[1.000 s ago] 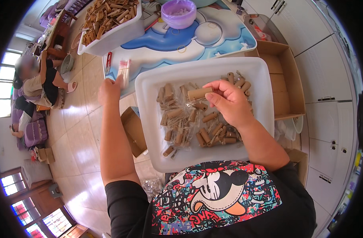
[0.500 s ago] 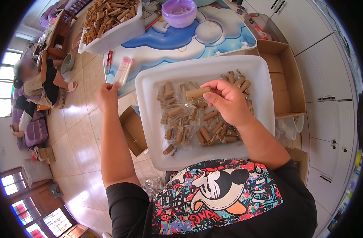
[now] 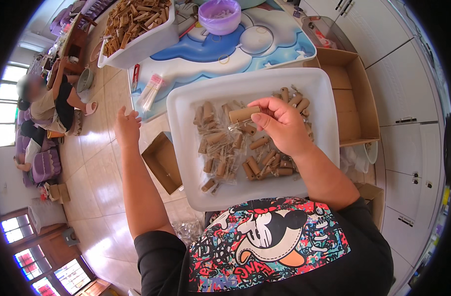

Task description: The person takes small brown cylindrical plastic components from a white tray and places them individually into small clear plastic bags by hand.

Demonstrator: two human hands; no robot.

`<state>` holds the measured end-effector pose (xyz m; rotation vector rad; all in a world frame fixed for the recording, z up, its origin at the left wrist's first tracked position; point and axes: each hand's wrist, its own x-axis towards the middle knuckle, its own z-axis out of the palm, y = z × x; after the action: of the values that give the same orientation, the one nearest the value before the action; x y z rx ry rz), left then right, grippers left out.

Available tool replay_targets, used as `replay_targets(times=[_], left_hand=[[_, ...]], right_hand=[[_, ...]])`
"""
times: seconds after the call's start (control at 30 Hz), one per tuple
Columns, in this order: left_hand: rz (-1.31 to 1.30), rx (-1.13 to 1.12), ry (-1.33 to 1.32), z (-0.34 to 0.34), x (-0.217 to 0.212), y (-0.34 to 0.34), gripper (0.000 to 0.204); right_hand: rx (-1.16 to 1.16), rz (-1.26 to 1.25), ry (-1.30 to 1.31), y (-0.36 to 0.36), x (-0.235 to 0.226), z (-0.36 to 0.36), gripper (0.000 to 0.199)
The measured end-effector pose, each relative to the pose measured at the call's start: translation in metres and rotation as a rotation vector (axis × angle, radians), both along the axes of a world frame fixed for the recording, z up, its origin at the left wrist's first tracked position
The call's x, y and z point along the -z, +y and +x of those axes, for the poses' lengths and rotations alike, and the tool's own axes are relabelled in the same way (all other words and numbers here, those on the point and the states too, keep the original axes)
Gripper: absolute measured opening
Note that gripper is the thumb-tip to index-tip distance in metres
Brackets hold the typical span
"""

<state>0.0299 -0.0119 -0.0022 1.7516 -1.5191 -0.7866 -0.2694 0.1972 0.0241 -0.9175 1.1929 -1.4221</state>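
Right now my right hand [image 3: 282, 126] hovers over the white tray [image 3: 186, 106] on my lap, its fingers [image 3: 260, 120] pinching a tan cardboard tube [image 3: 244, 114] by one end, held level above the loose tubes [image 3: 265, 165] and clear bagged ones [image 3: 216, 148] lying in the tray. My left hand [image 3: 127, 126] reaches out past the tray's left rim, fingers loosely spread and empty, near the bundle of clear bags [image 3: 150, 92] on the blue-and-white worktop [image 3: 196, 49].

Brown tubes [image 3: 257, 165] on white tray [image 3: 183, 148]
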Motion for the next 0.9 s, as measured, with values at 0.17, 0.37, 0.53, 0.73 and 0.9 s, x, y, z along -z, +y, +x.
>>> replay_targets(times=[0.17, 0.37, 0.53, 0.73, 0.9], left_hand=[[-0.066, 0.069, 0.061, -0.005, -0.034, 0.023, 0.014], [0.264, 0.388, 0.485, -0.099, -0.072, 0.118, 0.005], [0.36, 0.546, 0.573, -0.109, -0.059, 0.138, 0.008], [0.379, 0.591, 0.463, -0.115, -0.058, 0.143, 0.01], [0.329, 0.604, 0.317, -0.121, -0.064, 0.143, 0.011]], right_hand=[[0.042, -0.01, 0.027, 0.002, -0.001, 0.001, 0.021], [0.257, -0.274, 0.186, 0.005, -0.008, -0.001, 0.023], [0.335, -0.435, 0.366, 0.006, 0.001, -0.001, 0.025], [0.25, -0.384, 0.439, 0.009, -0.002, -0.005, 0.024], [0.092, -0.141, 0.366, 0.008, -0.009, -0.009, 0.022]])
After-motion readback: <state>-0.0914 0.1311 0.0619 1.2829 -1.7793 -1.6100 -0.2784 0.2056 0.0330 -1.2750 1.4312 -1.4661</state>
